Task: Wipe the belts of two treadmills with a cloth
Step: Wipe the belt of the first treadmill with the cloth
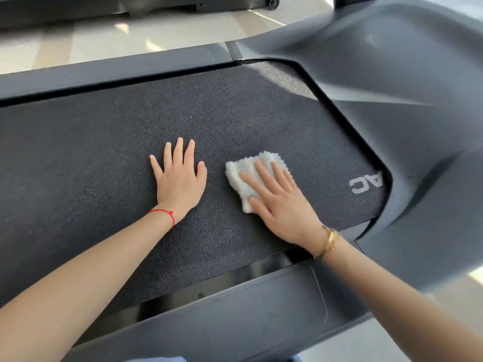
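Your right hand (281, 205) lies flat, fingers straight, pressing the cloth (247, 176) into the belt (104, 152) for friction; your left hand (180, 178), spread flat, braces your lean.

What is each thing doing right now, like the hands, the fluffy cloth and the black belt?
Left hand: flat on the belt, fingers spread, holding nothing.
Right hand: fingers straight, pressing the cloth down.
Cloth: white, bunched, lying on the belt under the right hand.
Belt: black, bare apart from the hands and cloth.
Second treadmill: across the floor, untouched.
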The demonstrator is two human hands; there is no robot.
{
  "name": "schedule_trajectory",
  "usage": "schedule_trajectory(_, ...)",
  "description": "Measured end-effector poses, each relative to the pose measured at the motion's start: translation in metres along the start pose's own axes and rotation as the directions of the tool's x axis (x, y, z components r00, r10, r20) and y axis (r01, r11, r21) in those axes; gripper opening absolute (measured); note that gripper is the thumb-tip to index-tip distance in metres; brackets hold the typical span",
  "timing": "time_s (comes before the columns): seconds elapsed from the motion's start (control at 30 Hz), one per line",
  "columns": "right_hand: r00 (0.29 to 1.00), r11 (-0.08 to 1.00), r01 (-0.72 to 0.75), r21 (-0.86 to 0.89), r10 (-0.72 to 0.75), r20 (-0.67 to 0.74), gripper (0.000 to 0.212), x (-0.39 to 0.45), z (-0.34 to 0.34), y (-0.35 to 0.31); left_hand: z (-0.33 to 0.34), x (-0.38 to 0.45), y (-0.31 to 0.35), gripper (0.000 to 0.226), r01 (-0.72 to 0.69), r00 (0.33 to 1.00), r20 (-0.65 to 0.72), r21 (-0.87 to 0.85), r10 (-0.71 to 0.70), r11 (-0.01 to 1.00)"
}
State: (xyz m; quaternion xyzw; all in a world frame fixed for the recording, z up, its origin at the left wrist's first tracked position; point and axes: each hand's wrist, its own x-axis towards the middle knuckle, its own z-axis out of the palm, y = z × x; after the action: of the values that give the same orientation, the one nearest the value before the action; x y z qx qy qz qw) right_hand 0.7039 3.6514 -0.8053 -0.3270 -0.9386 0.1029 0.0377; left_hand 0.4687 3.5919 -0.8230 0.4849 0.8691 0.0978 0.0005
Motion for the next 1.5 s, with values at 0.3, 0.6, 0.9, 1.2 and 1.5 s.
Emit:
schedule_trajectory(0.3,0.953,0.957,-0.291,-0.011,0.289,-0.092,0.052,0.075,-0.010,0.074,-0.002,0.017,0.011,0.060,0.035,0.999,0.039,-0.037,-0.034,0.999)
schedule_trajectory(0.6,0.890,0.891,-0.453,0.039,0.454,-0.032,0.055,0.206,-0.034,0.144,0.006,0.053,0.018,0.062,0.013,0.999,0.035,-0.022,-0.012,1.000)
schedule_trajectory(0.9,0.928,0.928,-0.371,0.034,0.369,0.052,0.057,0.324,-0.037,0.136,0.013,0.055,0.018,0.069,0.010,1.000,0.006,0.062,-0.010,0.998)
schedule_trajectory(1.2,0.992,0.994,0.110,0.029,-0.112,0.063,0.053,0.338,-0.005,0.055,0.014,0.057,0.019,0.071,0.013,1.000,0.020,0.082,-0.015,0.997)
schedule_trajectory(1.5,0.967,0.967,-0.255,-0.010,0.255,0.021,0.056,0.329,-0.035,0.131,0.014,0.056,0.020,0.071,0.008,1.000,0.025,0.070,-0.010,0.998)
